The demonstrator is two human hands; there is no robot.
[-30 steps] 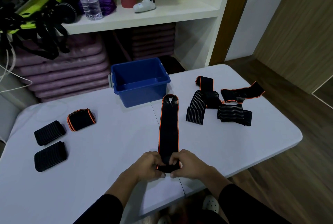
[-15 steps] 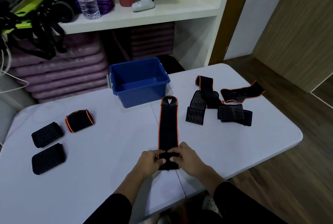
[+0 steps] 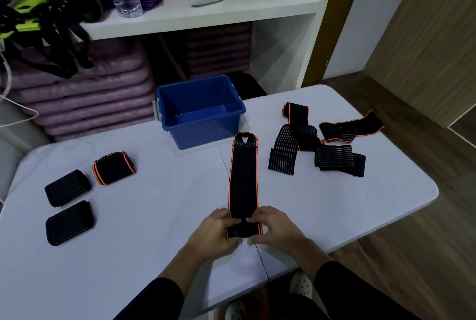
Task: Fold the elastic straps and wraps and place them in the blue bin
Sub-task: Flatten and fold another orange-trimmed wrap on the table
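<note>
Lying flat along the table (image 3: 144, 219), the orange-edged strap (image 3: 243, 180) stretches from just in front of the blue bin (image 3: 203, 136), by its near right corner, straight away from the bin toward the person. We see its looped end nearest the bin. Its other end, farthest from the bin, is turned over on itself into a short thick fold. We judge the step in hand to be the folding of this strap, and only just begun, since most of its length lies unfolded. The next move, as we read it, calls for turning that fold over again toward the bin, edges kept square on the orange trim. Once the strap is a compact bundle, it can be lifted into the bin.

The left hand (image 3: 213, 234) and the right hand (image 3: 278, 229) meet at that folded end, one on each side. Both are partly curled. We see fingers (image 3: 231, 220) laid over the top of the fold and thumbs at its near edge, so each hand grasps the strap and neither is released.

Left of the bin and nearer the person, three folded wraps (image 3: 114, 168) sit apart on the table, not yet in the bin, which looks empty to us. Right of the bin, the loose straps (image 3: 293, 149) lie in an overlapping heap.
</note>
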